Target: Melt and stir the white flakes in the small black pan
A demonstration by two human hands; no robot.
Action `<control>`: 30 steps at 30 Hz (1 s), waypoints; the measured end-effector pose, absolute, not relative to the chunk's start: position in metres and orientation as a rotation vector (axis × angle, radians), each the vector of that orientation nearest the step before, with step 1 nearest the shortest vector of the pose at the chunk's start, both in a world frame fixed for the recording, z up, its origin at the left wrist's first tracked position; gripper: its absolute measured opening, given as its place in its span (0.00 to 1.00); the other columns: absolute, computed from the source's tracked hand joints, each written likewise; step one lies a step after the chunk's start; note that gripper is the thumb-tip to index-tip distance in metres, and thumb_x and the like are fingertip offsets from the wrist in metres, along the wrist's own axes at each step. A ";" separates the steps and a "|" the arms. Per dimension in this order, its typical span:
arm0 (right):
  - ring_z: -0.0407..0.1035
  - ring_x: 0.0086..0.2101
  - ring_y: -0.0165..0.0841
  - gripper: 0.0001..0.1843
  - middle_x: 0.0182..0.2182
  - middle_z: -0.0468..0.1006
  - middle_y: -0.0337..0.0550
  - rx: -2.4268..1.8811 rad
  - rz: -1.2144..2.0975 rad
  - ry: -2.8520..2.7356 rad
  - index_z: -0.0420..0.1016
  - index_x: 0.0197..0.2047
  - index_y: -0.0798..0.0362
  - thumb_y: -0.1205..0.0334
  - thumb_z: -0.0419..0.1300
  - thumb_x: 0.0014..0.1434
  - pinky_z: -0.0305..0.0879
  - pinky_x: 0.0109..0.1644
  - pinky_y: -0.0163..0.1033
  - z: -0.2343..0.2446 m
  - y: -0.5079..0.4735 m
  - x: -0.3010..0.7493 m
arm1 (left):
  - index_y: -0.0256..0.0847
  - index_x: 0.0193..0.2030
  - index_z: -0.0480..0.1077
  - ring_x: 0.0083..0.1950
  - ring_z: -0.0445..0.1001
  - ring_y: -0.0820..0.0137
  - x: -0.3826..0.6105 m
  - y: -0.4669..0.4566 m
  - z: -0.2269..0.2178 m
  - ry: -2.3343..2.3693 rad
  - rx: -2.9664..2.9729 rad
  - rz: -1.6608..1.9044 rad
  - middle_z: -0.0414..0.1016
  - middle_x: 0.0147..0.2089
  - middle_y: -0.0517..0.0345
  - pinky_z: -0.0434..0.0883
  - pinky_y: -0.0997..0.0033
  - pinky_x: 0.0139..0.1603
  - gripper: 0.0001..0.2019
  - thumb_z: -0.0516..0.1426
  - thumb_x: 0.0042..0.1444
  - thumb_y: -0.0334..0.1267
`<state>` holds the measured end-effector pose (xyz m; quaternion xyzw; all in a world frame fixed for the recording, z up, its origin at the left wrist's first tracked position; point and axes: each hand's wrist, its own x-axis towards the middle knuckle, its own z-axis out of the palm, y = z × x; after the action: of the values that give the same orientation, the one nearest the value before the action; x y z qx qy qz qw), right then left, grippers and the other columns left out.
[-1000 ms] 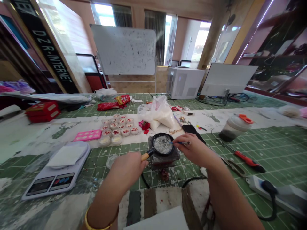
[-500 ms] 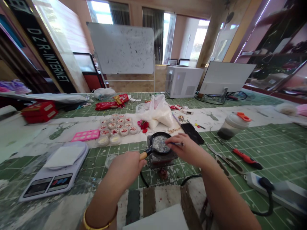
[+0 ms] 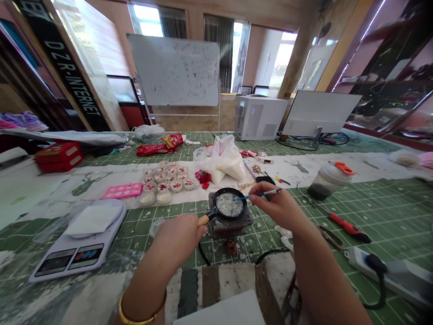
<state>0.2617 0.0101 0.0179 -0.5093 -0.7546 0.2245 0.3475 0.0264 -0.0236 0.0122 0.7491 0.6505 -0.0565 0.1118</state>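
Observation:
My left hand (image 3: pixel 184 230) is closed round the wooden handle (image 3: pixel 203 220) of a small black frying pan (image 3: pixel 246 204). Whitish lumps in cloudy liquid (image 3: pixel 228 205) cover the pan's bottom. The pan sits on a small dark hot plate (image 3: pixel 233 228). From the right, my right hand (image 3: pixel 270 203) pinches a thin stick (image 3: pixel 259 194), blue towards its tip and pale at the other end. Its tip reaches over the right part of the pan, into or just above the lumps; I cannot tell which. Beyond my right hand, a black phone (image 3: pixel 265 179) is partly covered.
Left stand a kitchen scale (image 3: pixel 117 225), a pink mould (image 3: pixel 122 190) and several small filled cups (image 3: pixel 164 197). Behind the pan is a bag of white granules (image 3: pixel 233 164). To the right lie a shaker bottle (image 3: pixel 329 180), a red-handled screwdriver (image 3: pixel 348 227) and a power strip (image 3: pixel 392 273).
My right hand has moved right and slightly up, away from over the pan, so more of the stick and the pan's contents show. My left hand keeps its grip on the handle.

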 end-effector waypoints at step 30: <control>0.70 0.33 0.34 0.15 0.32 0.78 0.41 -1.477 0.483 -2.095 0.75 0.39 0.50 0.55 0.51 0.56 0.63 0.36 0.36 0.018 0.010 0.262 | 0.40 0.31 0.67 0.33 0.72 0.63 0.028 -0.023 0.010 1.933 2.203 -0.181 0.74 0.32 0.52 0.61 0.69 0.30 0.17 0.44 0.55 0.48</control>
<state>0.2624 0.0096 0.0179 -0.5461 -0.7748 0.1788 0.2635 0.0275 -0.0226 0.0102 0.7463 0.6548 -0.0613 0.1025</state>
